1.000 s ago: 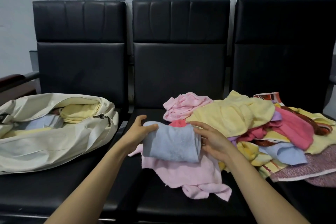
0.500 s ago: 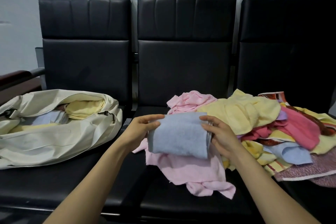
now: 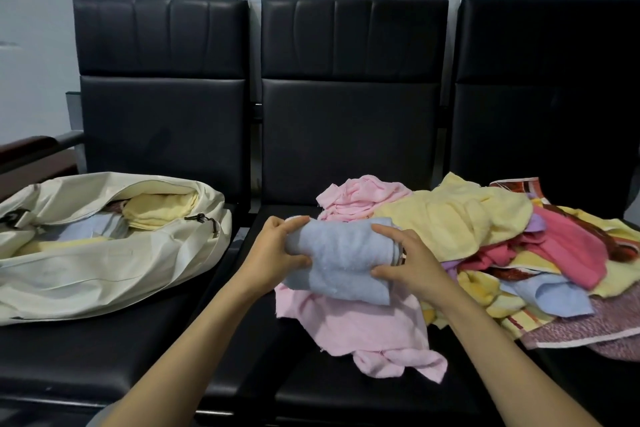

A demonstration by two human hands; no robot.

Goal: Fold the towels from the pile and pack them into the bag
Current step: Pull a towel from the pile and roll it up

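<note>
A folded light blue towel [image 3: 341, 258] is held above the middle seat. My left hand [image 3: 273, 256] grips its left end and my right hand [image 3: 408, 263] grips its right end, thumbs in front. Beneath it lies a loose pink towel [image 3: 363, 326]. The pile of towels [image 3: 485, 236], yellow, pink, blue and patterned, spreads over the middle and right seats. The cream bag [image 3: 104, 274] lies open on the left seat with folded yellow and pale blue towels inside.
A row of three black padded seats [image 3: 346, 114] stands against a grey wall. An armrest [image 3: 31, 146] sticks out at the far left. The seat front edge [image 3: 242, 392] runs below my forearms.
Both hands have lifted the blue towel off the pink one and folded it over into a tighter bundle. The view has shifted slightly.
</note>
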